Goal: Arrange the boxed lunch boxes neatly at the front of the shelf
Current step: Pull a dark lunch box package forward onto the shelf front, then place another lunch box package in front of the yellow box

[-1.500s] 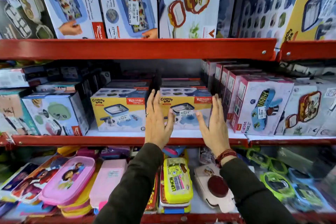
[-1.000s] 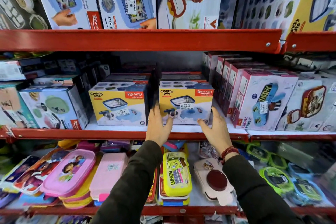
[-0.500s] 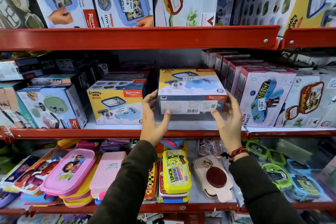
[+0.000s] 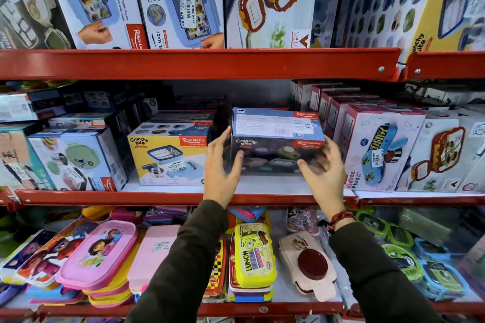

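Observation:
I hold a "Crunchy bite" lunch box carton [image 4: 277, 139] just above the middle shelf [image 4: 168, 198], between both hands. Its dark face with bowls points at me and its blue barcode face points up. My left hand [image 4: 220, 168] grips its left side and my right hand [image 4: 321, 173] cups its lower right corner. A second, yellow "Crunchy bite" carton [image 4: 168, 155] stands upright on the shelf just to the left, near the front edge. More cartons of the same kind sit behind, partly hidden.
Pink "Kidzee Plus" cartons [image 4: 378, 149] stand in a row right of the held box. A green-and-white carton [image 4: 76, 160] stands at left. Loose plastic lunch boxes [image 4: 254, 254] fill the lower shelf; large cartons [image 4: 181, 0] line the upper shelf.
I lifted the right-hand carton off the shelf and kept turning it in both hands. Its yellow front rolled away, then the barcode face went on top, and the dark face points at me.

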Demonstrator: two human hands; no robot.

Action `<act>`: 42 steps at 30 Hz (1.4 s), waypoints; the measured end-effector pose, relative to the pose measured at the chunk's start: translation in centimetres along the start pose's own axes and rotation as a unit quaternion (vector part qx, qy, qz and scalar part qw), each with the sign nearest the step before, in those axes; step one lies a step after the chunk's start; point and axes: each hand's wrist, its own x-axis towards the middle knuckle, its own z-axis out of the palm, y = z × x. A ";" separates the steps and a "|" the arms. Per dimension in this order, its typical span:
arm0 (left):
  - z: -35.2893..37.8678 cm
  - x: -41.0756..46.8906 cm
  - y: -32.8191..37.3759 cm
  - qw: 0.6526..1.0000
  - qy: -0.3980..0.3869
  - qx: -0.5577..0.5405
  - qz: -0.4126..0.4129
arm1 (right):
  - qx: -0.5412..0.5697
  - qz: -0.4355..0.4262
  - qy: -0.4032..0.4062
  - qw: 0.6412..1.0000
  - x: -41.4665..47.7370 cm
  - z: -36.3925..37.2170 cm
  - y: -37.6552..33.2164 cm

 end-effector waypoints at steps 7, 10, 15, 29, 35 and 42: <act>1.3 0.5 -1.9 0.994 0.000 0.049 -0.099 | -0.084 0.040 -0.043 0.995 1.4 2.1 1.8; 1.8 0.7 -2.5 0.986 -0.014 0.096 -0.133 | -0.113 0.049 -0.046 0.991 1.6 2.6 2.2; 1.6 0.9 -2.6 0.986 -0.039 0.093 -0.134 | -0.116 0.054 -0.043 0.991 1.5 2.9 1.9; -4.2 -1.6 -0.4 0.993 0.104 0.042 -0.036 | -0.048 -0.056 0.010 0.997 -5.3 10.2 -3.6; -10.5 -0.5 -2.8 0.985 0.144 0.057 -0.073 | -0.041 0.000 -0.095 0.995 -7.4 16.5 -4.5; -15.7 0.4 -5.8 0.969 0.075 0.094 -0.217 | -0.102 0.124 -0.148 0.976 -7.9 21.0 -3.4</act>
